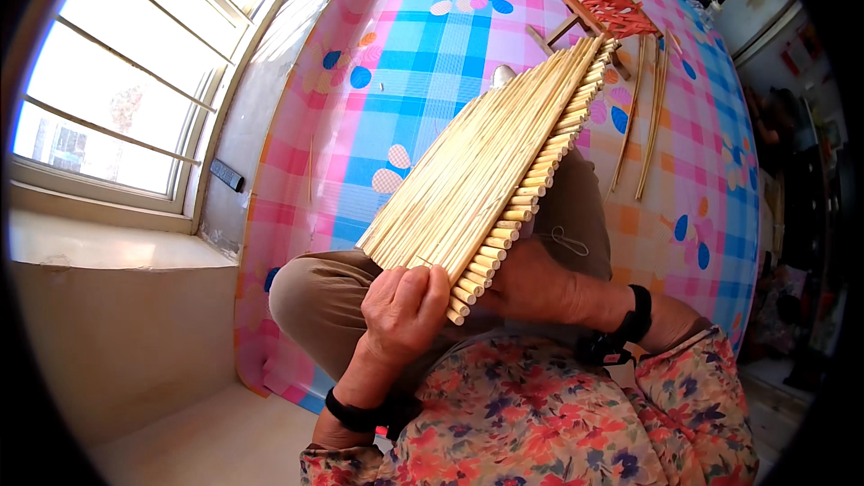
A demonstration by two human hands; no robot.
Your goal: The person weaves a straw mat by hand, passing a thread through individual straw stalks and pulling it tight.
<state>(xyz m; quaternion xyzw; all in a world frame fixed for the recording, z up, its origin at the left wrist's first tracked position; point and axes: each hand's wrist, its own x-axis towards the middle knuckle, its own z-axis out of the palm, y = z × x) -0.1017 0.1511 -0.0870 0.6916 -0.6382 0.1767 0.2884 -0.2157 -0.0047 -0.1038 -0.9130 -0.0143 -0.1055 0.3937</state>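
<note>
A panel of pale, straw-coloured plant stalks, laid tightly side by side, rests tilted over my lap. Along its right edge run the round cut ends of a second layer of stalks set crosswise. My left hand is closed on the panel's near edge, its fingers bent over the top by the corner. From the right, my right hand reaches under the panel's right side. Its fingers are hidden behind the stalk ends, so their grip does not show. A thin loop of thread lies on my right trouser leg.
I sit cross-legged on a bright checked, flowered covering. Ahead stands a low wooden stool with a red woven seat. Several long loose stalks lie at the right. On the left, a black remote control rests on the ledge beside a barred window.
</note>
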